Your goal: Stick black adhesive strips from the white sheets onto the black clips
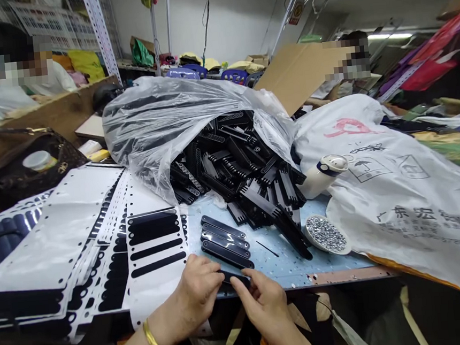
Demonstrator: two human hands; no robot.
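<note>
Between my two hands, at the table's front edge, is a short black strip [235,280] with a rounded end. My left hand [201,282] pinches its left end, and my right hand [263,296] grips its right end between thumb and fingers. Just beyond, several glossy black strips [226,242] with small round holes lie side by side on the blue tabletop [279,275]. To their left lies a white sheet [157,232] carrying black strip-shaped stickers. A thin dark stick [268,248] rests right of the glossy strips.
A clear plastic bag [145,121] spills a heap of black comb-like parts [245,160]. A bowl of small shiny pieces [327,234], a white bottle [322,175] and a large white sack [395,179] stand right. More sheets [58,230] and a brown bag [31,163] lie left. Two people sit farther back.
</note>
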